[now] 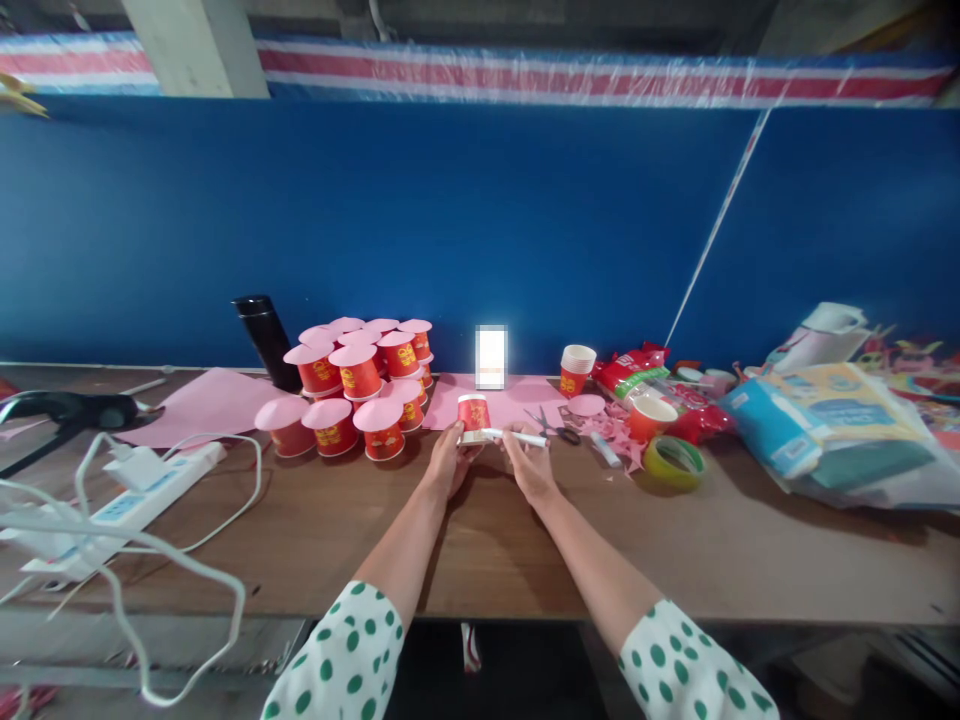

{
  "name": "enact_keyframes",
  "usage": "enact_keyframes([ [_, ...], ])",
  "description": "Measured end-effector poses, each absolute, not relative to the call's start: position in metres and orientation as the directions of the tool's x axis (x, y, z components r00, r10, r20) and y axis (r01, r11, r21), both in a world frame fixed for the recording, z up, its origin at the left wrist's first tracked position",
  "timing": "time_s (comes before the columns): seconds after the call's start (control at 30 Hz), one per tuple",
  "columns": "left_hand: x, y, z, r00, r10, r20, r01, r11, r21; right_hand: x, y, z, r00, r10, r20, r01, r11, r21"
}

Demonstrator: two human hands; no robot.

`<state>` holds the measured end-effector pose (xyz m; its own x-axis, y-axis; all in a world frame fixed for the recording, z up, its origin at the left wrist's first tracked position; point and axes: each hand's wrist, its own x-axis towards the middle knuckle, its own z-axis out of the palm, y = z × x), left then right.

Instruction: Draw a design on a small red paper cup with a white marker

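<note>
A small red paper cup [473,412] stands upside down on a sheet of pink paper [517,398] at the middle of the wooden table [480,540]. My left hand [448,460] is closed around the cup's lower edge. My right hand [529,462] grips a white marker pen [516,436], whose tip points left and touches the cup's base. To the left is a pile of several inverted red cups [358,385] capped with pink paper discs.
Scissors [555,427], a glue stick [604,449], a green tape roll [673,461], a stack of cups [576,370] and pink scraps lie right of my hands. Packages [825,430] fill the right end. A black flask [264,340], power strip [127,495] and cables sit left.
</note>
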<state>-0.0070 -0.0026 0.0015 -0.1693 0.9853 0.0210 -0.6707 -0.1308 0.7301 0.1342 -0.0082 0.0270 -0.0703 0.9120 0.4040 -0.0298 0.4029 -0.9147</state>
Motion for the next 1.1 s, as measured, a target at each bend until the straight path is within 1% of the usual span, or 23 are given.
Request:
enact_keyframes([
  [0.1, -0.0063, -0.0040, 0.0033, -0.160, 0.986, 0.040, -0.662, -0.137, 0.736, 0.1341, -0.0070, 0.0256, -0.088, 0.911, 0.404, -0.024, 0.403, -0.915],
  [0.3, -0.0054, -0.0055, 0.0059, -0.175, 0.984, 0.019, -0.641, -0.128, 0.757, 0.1342, -0.0033, 0.0234, -0.017, 0.912, 0.410, -0.029, 0.409, -0.912],
  [0.47, -0.0052, -0.0053, 0.0054, -0.161, 0.986, 0.049, -0.643, -0.142, 0.752, 0.1339, -0.0052, 0.0242, -0.057, 0.910, 0.411, -0.024, 0.411, -0.912],
  [0.6, -0.0051, -0.0063, 0.0067, -0.168, 0.986, 0.023, -0.636, -0.126, 0.761, 0.1348, -0.0048, 0.0240, -0.015, 0.904, 0.427, -0.033, 0.426, -0.904],
  [0.7, -0.0048, -0.0071, 0.0080, -0.174, 0.985, 0.016, -0.626, -0.123, 0.770, 0.1351, -0.0044, 0.0241, -0.032, 0.909, 0.416, -0.031, 0.415, -0.909],
  [0.77, -0.0046, -0.0074, 0.0084, -0.176, 0.984, 0.018, -0.630, -0.127, 0.766, 0.1349, -0.0043, 0.0243, -0.035, 0.914, 0.404, -0.025, 0.404, -0.915],
  [0.9, -0.0046, -0.0069, 0.0078, -0.182, 0.983, 0.016, -0.640, -0.131, 0.757, 0.1346, -0.0035, 0.0245, 0.016, 0.922, 0.386, -0.031, 0.387, -0.922],
  [1.1, -0.0056, -0.0052, 0.0050, -0.179, 0.984, 0.020, -0.653, -0.134, 0.745, 0.1343, -0.0038, 0.0256, 0.010, 0.924, 0.383, -0.029, 0.383, -0.923],
])
